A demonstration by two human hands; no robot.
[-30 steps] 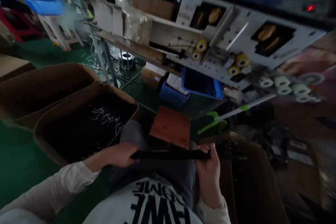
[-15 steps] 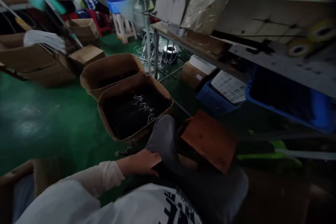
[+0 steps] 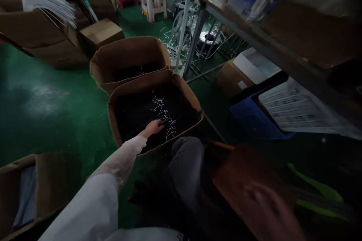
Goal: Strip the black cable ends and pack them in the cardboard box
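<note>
My left hand (image 3: pixel 154 128) reaches into the nearer cardboard box (image 3: pixel 112 120), low over its dark contents. Its fingers look curled; whatever lies under them is lost in the dark. Beside the fingertips, thin white ties (image 3: pixel 164 115) run in a row across the black contents (image 3: pixel 132 107), whose kind I cannot make out. My right hand (image 3: pixel 268 203) is a blur over a reddish-brown board or box (image 3: pixel 240 180) at my right, so its fingers cannot be read clearly.
Behind the nearer box stands a second open carton (image 3: pixel 130 51). A carton with white strips (image 3: pixel 48 5) is at far left, another carton (image 3: pixel 42 184) at lower left. A workbench (image 3: pixel 240 19) with metal legs runs along the right, above a blue crate (image 3: pixel 254 116).
My left hand has left my lap and stretched forward into the nearer box. My right hand has come into view at lower right. The view has tilted downward.
</note>
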